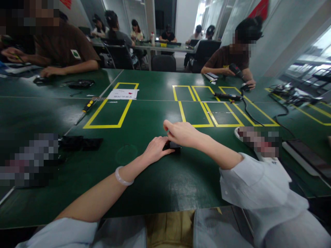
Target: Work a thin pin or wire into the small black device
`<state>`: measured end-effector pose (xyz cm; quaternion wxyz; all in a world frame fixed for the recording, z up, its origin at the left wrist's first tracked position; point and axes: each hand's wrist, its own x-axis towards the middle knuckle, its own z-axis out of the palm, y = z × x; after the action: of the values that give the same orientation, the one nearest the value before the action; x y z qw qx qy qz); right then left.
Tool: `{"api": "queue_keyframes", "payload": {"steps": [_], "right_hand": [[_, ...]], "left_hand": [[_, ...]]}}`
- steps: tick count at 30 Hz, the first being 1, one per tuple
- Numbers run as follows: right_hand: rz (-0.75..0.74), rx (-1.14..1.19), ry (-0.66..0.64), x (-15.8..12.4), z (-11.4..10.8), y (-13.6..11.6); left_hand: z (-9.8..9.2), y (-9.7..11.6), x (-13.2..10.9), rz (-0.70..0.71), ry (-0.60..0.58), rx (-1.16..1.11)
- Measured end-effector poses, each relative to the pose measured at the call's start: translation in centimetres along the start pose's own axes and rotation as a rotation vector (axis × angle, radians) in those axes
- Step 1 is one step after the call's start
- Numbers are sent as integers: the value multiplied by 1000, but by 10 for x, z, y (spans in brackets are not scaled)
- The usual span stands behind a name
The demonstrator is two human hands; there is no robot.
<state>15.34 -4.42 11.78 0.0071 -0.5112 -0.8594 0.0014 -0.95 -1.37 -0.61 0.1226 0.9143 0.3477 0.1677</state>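
Near the middle of the green table [144, 117], a small black object [174, 147] lies between my hands. My left hand [157, 148] grips it from the left, fingers on its far side and thumb along its near side. Just above the object is my right hand [181, 132], its fingers curled together. Whatever the right fingers pinch, if anything, is too small or hidden to make out. Part of the black object is covered by my hands.
Yellow tape rectangles mark the table, with a paper sheet [123, 94] on one. A yellow-black screwdriver [88, 106] and black pouches [81, 143] lie left. A corded black tool [227, 96] and a phone-like slab [307, 156] lie right. People sit across the table.
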Motion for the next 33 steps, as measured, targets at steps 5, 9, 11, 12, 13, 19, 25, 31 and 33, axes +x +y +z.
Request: {"api": "queue_keyframes", "payload": {"steps": [5, 9, 11, 12, 13, 19, 25, 31, 33], "right_hand": [[52, -55, -9, 4, 4, -1], [46, -32, -25, 4, 4, 0], [37, -16, -22, 2, 2, 0], [36, -12, -17, 1, 1, 0], [35, -10, -9, 0, 0, 0], [47, -25, 30, 1, 5, 2], [51, -3, 18, 1, 7, 4], [50, 24, 31, -1, 5, 4], [49, 20, 40, -1, 6, 5]], "left_hand": [[-1, 0, 0, 14, 8, -29], [-3, 2, 1, 15, -2, -21], [-2, 2, 1, 12, 2, -8], [-2, 2, 1, 11, 6, -2], [-1, 1, 1, 10, 10, 4], [-1, 0, 0, 22, 19, 6], [-2, 1, 0, 26, 4, 7], [0, 0, 0, 21, 12, 12], [-1, 0, 0, 18, 10, 8]]}}
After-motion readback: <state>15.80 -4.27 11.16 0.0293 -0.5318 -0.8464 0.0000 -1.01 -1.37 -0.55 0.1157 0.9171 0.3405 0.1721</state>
